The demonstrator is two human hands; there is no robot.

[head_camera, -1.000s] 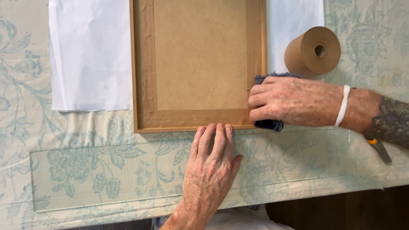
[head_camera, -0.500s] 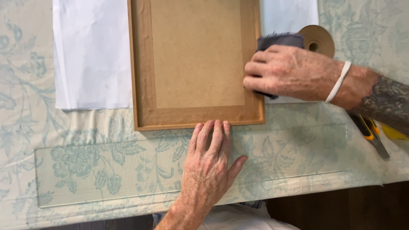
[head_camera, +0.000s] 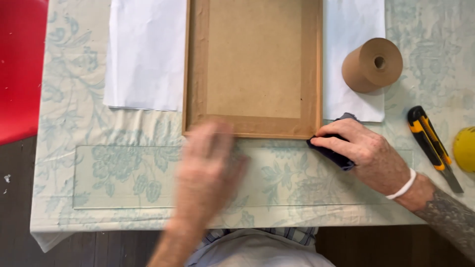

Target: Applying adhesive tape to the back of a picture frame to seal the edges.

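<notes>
A brown picture frame [head_camera: 252, 64] lies back side up on a table with a pale floral cloth [head_camera: 123, 178]. My right hand [head_camera: 363, 151] presses a dark cloth [head_camera: 332, 154] against the frame's near right corner. My left hand [head_camera: 208, 170] is blurred with motion, flat and spread, over the frame's near left edge and the tablecloth. It holds nothing.
White paper sheets [head_camera: 146, 54] lie under the frame on both sides. A roll of brown paper tape [head_camera: 372, 65] stands at the right. A yellow and black utility knife [head_camera: 433, 146] and a yellow object [head_camera: 465, 148] lie at the far right. Something red [head_camera: 20, 64] is beside the table's left edge.
My right hand with the cloth has slid from the frame's right side down to its near right corner. My left hand has shifted left along the near edge and is moving.
</notes>
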